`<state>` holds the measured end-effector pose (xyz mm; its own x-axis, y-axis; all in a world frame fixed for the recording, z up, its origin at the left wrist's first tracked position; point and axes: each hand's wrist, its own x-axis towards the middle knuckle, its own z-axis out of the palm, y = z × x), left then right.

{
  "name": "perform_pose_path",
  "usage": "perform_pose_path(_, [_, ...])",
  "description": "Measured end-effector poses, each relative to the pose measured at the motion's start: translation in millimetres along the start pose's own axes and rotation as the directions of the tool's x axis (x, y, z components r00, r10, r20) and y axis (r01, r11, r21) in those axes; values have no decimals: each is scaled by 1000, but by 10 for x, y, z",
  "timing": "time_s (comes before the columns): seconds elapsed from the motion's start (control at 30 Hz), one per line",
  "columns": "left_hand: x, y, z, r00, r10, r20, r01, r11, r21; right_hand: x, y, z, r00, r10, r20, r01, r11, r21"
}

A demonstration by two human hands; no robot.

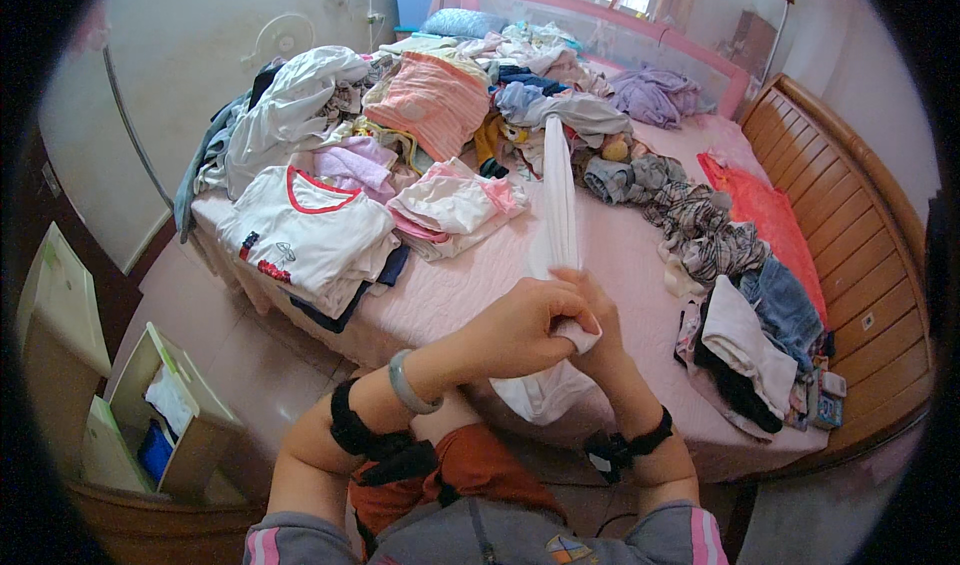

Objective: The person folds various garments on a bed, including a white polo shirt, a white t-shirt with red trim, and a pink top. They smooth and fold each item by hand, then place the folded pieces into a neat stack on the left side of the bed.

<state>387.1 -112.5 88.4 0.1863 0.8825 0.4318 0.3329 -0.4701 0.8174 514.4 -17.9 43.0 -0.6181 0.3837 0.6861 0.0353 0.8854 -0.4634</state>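
A white cloth garment [559,197] is stretched lengthwise over the bed, and its far end reaches a grey garment [589,114] in the pile. My left hand [534,328], with a bangle at the wrist, grips a bunched part of it. Close against it, my right hand [600,325] also holds the white cloth; its fingers are partly hidden. A loose white part [544,396] hangs below both hands at the bed's near edge. To the left lie a stack topped by a white shirt with red neckline [322,227] and a folded white and pink garment [457,205].
Piled clothes, among them an orange striped cloth [431,99], cover the bed's far part. Rumpled plaid clothing [701,227], jeans [784,310] and folded white trousers or cloth [750,332] line the right side by a wooden headboard [855,242]. An open storage bin [199,385] stands lower left.
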Motion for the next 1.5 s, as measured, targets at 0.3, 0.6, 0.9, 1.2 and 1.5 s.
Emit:
perform_pose_path(0.3, [504, -727, -128, 990, 121, -77, -50, 797, 602, -1069, 500, -1096, 951, 179, 253, -184, 983, -6])
perform_pose_path(0.6, [1272, -1394, 34, 998, -60, 9, 27, 575, 817, -1879, 408, -1735, 852, 513, 102, -478, 843, -247])
perform_pose_path(0.9, [726, -1009, -211, 574, -660, 486, 173, 677, 715, -447, 698, -1961, 978, 209, 18, -191, 924, -332])
perform_pose_path(1.2, [813, -52, -244, 993, -23, 114, 79, 850, -521, 936, 129, -1306, 822, 229, 521, -348, 927, 141])
perform_pose_path(1.5, [475, -197, -766, 937, -261, -233, 130, 878, -460, 984, 192, -1289, 724, 223, 653, -100, 970, -220])
